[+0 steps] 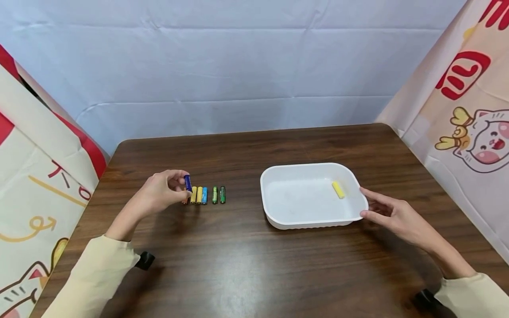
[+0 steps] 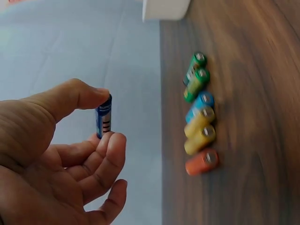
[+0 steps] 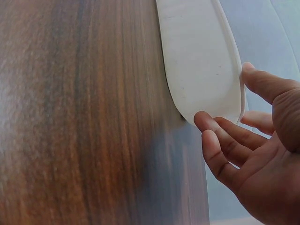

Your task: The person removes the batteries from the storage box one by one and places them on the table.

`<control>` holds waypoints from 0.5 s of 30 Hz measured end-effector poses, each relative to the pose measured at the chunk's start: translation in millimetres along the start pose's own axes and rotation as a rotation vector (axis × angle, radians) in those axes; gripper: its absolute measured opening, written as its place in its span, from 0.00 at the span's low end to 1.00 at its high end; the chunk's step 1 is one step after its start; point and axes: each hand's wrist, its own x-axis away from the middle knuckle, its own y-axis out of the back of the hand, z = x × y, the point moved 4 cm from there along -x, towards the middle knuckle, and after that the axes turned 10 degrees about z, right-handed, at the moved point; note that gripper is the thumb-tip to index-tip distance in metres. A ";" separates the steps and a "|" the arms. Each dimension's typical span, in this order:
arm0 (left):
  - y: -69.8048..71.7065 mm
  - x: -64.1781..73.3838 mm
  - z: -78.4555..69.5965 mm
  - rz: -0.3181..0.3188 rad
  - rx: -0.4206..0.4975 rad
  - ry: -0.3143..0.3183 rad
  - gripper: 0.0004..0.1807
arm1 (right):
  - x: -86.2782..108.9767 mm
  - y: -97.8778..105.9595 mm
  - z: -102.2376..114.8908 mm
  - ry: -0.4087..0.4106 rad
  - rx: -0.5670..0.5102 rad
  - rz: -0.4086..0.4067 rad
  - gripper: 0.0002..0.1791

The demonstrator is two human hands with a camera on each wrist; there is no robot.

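Observation:
My left hand (image 1: 159, 191) pinches a dark blue battery (image 2: 104, 116) between thumb and fingers, raised above the table. Just below it lies a row of batteries: an orange one (image 2: 202, 161), two yellow ones (image 1: 196, 195), a light blue one (image 1: 204, 195) and two green ones (image 1: 218, 194). The orange one is partly hidden behind the hand in the head view. At the right, my right hand (image 1: 391, 216) grips the end of a white plastic tub (image 1: 310, 223), its thumb and fingers against the rim and outer wall. A yellow battery (image 1: 338, 190) lies inside the tub, towards its right end.
The brown wooden table (image 1: 222, 265) carries the tub right of centre and the battery row left of centre. A pale cloth (image 1: 238, 66) hangs behind the far edge, with printed sheets (image 1: 457, 145) at both sides.

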 end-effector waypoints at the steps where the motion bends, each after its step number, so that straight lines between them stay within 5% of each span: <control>1: 0.8 1.3 4.6 0.005 -0.004 0.009 0.25 | -0.2 0.1 0.0 0.000 0.002 0.000 0.32; 15: 0.8 4.1 52.2 0.097 0.001 0.107 0.27 | -0.4 0.6 1.0 -0.021 0.009 0.014 0.32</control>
